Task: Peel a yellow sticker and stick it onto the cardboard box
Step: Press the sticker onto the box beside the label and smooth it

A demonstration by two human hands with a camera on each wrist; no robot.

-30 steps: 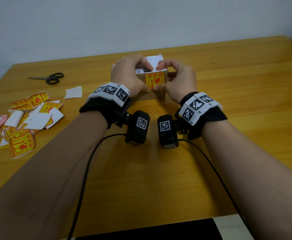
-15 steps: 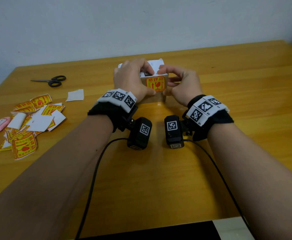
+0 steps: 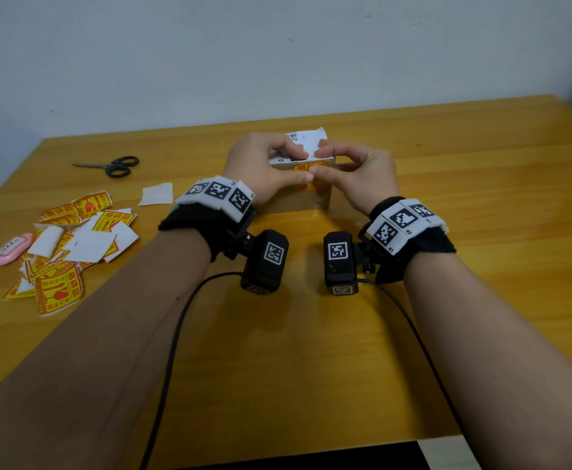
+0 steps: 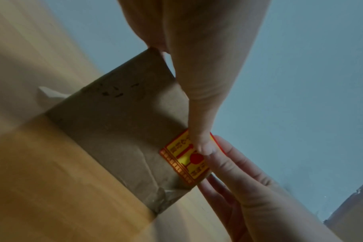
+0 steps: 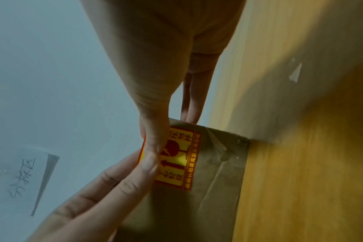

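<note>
The small cardboard box (image 3: 306,203) stands on the table at centre, with a white printed label (image 3: 306,140) on its top. A yellow and red sticker (image 4: 186,163) lies on its front face at the top edge, mostly covered by thumbs in the head view. My left hand (image 3: 294,166) has its fingers over the box top and its thumb (image 4: 203,144) pressing on the sticker. My right hand (image 3: 325,161) mirrors it from the right, thumb (image 5: 153,139) on the sticker (image 5: 176,163), fingers curled onto the top. The two thumb tips meet.
A pile of yellow stickers and white backing papers (image 3: 74,245) lies at the left, beside a pink object (image 3: 11,249). Black scissors (image 3: 115,166) and a white paper scrap (image 3: 157,194) lie further back. Two cables (image 3: 176,334) trail toward the table's near edge.
Both thumbs have slid from beside the sticker onto it and now meet over its upper part. The box has stayed in place; the head camera has tilted a little.
</note>
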